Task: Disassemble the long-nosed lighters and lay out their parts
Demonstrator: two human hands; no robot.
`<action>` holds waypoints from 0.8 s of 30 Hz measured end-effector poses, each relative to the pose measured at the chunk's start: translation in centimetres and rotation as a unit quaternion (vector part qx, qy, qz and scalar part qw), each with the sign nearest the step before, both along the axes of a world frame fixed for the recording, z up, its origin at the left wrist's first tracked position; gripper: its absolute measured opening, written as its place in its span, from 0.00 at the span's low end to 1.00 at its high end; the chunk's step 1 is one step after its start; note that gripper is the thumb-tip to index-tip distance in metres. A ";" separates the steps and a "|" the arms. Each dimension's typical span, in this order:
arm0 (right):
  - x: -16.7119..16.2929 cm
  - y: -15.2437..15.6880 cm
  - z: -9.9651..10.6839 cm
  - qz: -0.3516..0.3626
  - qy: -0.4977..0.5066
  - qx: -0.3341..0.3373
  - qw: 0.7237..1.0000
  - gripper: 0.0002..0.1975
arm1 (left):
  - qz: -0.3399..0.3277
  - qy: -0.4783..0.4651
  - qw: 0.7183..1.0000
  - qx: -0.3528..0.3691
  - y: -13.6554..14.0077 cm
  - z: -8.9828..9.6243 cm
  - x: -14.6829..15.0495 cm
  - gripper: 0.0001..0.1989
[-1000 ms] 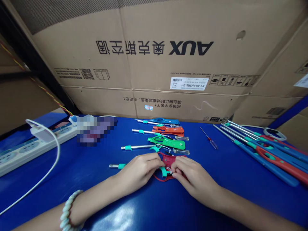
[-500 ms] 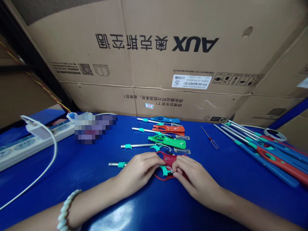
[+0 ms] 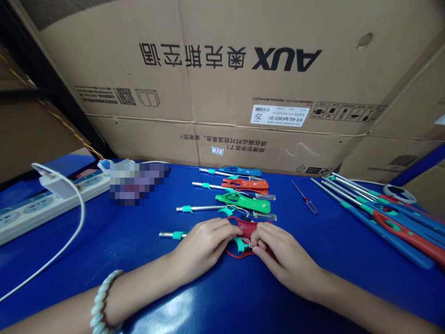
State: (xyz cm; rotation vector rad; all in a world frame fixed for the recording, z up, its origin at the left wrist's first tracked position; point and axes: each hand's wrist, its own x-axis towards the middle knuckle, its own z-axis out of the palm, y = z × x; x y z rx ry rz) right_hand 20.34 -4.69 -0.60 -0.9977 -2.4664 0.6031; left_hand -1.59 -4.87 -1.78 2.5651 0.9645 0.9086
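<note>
- While we look down through the head view, our left hand (image 3: pixel 205 243) and right hand (image 3: pixel 281 253) meet over a red lighter body (image 3: pixel 248 228) lying flat on the blue table (image 3: pixel 313 241), just short of the picture's middle at about 6 o'clock.
- Our left fingers press down on the casing's left end, where the metal nozzle tube (image 3: pixel 170 235) with its teal collar sticks out toward 9 o'clock; our right thumb and forefinger pinch at the teal trigger (image 3: pixel 239 244) and the thin wires beside it. Both hands are closed on this one piece.
- Judging from this, we do well to keep the left hand as the steady clamp and let only the right fingertips work, so the wires are not tugged or trapped.
- At 12 o'clock from the hands lie a green lighter (image 3: pixel 243 202), an orange lighter (image 3: pixel 245 184) and a blue lighter (image 3: pixel 239 172) in a row; we should keep our knuckles clear of the green one.
- At 2 o'clock sits a small screwdriver (image 3: pixel 305 198), at 3 o'clock a pile of long lighters (image 3: pixel 382 218), at 9 o'clock a power strip (image 3: pixel 45 204).
</note>
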 end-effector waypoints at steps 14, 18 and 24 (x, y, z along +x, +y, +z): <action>0.0 0.1 -0.3 -0.001 -0.001 0.014 1.000 0.08 | -0.018 0.228 0.959 0.164 -0.8 1.1 0.8 0.12; 0.0 0.1 -0.4 0.003 0.000 0.017 1.000 0.08 | -0.012 0.247 0.947 0.204 -0.6 0.7 1.0 0.13; 0.0 0.1 -0.4 -0.004 0.007 0.013 1.000 0.08 | -0.023 0.234 0.949 0.210 0.0 0.0 0.7 0.15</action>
